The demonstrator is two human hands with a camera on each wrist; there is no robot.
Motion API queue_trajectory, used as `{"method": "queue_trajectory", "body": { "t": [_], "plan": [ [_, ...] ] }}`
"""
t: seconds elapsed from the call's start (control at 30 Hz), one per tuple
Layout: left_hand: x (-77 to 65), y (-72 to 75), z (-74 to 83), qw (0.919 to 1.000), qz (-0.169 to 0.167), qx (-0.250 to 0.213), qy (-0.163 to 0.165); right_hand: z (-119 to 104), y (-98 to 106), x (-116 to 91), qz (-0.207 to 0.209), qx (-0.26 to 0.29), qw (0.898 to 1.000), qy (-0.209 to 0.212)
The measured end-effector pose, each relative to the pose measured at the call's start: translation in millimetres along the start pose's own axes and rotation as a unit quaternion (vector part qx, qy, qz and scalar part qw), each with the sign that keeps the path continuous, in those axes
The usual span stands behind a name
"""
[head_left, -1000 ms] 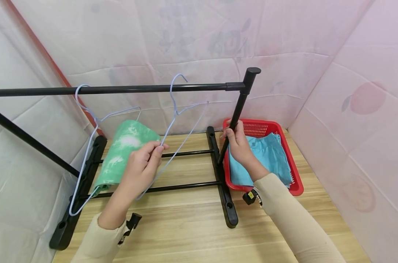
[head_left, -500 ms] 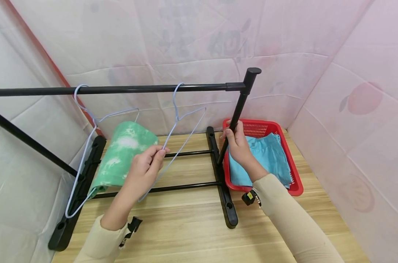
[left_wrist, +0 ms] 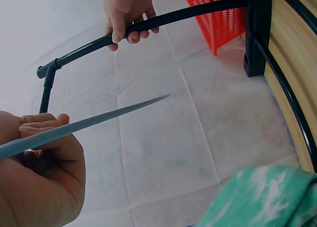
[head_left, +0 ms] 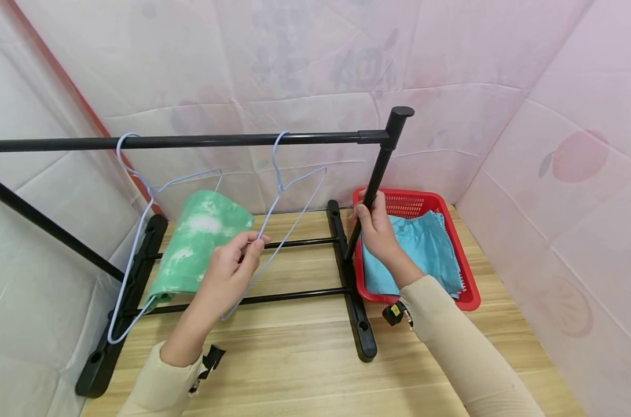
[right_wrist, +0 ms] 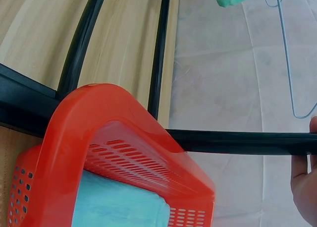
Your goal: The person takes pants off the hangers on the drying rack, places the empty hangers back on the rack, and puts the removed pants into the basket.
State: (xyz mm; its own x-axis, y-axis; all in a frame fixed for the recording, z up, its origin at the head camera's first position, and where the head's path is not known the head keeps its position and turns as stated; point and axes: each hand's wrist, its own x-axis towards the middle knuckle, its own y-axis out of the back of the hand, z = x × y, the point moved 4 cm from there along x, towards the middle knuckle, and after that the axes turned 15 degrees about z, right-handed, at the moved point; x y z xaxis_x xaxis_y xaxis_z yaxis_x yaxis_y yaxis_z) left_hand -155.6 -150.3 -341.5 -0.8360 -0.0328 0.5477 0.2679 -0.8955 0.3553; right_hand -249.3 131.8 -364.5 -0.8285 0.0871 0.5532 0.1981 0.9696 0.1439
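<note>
My left hand point(head_left: 231, 267) pinches the side wire of a light-blue wire hanger point(head_left: 278, 194) between thumb and fingers. That hanger's hook lies over the black top bar point(head_left: 206, 141) of a clothes rack. With my right hand point(head_left: 379, 227) I grip the rack's right upright point(head_left: 377, 174), as the left wrist view also shows. A second blue hanger point(head_left: 133, 255) hangs further left, with a green and white tie-dyed cloth point(head_left: 203, 231) draped over it. In the right wrist view, only part of the right hand point(right_wrist: 304, 182) shows, at the edge.
A red plastic basket point(head_left: 466, 284) stands right of the rack, with folded blue cloth point(head_left: 425, 249) inside. The rack's black feet point(head_left: 364, 341) and lower bars point(head_left: 294, 295) rest on a wooden table point(head_left: 294, 370). Pale printed sheets point(head_left: 315, 58) enclose the back and sides.
The pinched hanger has come down with my left hand, its hook going from above the bar to resting over it. My right hand stays on the upright. The left hanger swayed slightly.
</note>
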Motion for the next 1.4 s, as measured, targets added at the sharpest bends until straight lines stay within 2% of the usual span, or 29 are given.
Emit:
{"method": "queue_trajectory", "body": {
  "t": [0.23, 0.53, 0.73, 0.87, 1.1, 1.27, 1.4],
  "plan": [
    [-3.5, 0.5, -1.6, 1.0, -0.005, 0.004, -0.001, 0, -1, 0, -0.002, -0.002, 1.0, -0.004],
    [-10.8, 9.4, -7.6, 0.9967, -0.035, 0.058, 0.045, -1, -4, -1, -0.005, -0.009, 1.0, -0.005],
    [-13.5, 11.4, -10.9, 0.9937, -0.058, 0.079, 0.055, 0, -5, -1, 0.001, -0.01, 1.0, -0.002],
    [-14.8, 15.2, -13.5, 0.9928, -0.058, 0.091, 0.052, 1, -4, -1, 0.005, -0.006, 1.0, -0.001],
    [-12.0, 30.7, -8.0, 0.9944, -0.027, 0.097, 0.03, 1, -1, -1, 0.01, -0.012, 1.0, 0.009],
    [-10.2, 48.9, 2.1, 0.994, 0.022, 0.107, -0.011, 2, 0, 1, 0.01, -0.012, 1.0, 0.008],
    [-10.5, 68.3, 10.6, 0.989, 0.072, 0.119, -0.051, 2, -1, 0, 0.006, -0.008, 1.0, 0.001]
  ]
}}
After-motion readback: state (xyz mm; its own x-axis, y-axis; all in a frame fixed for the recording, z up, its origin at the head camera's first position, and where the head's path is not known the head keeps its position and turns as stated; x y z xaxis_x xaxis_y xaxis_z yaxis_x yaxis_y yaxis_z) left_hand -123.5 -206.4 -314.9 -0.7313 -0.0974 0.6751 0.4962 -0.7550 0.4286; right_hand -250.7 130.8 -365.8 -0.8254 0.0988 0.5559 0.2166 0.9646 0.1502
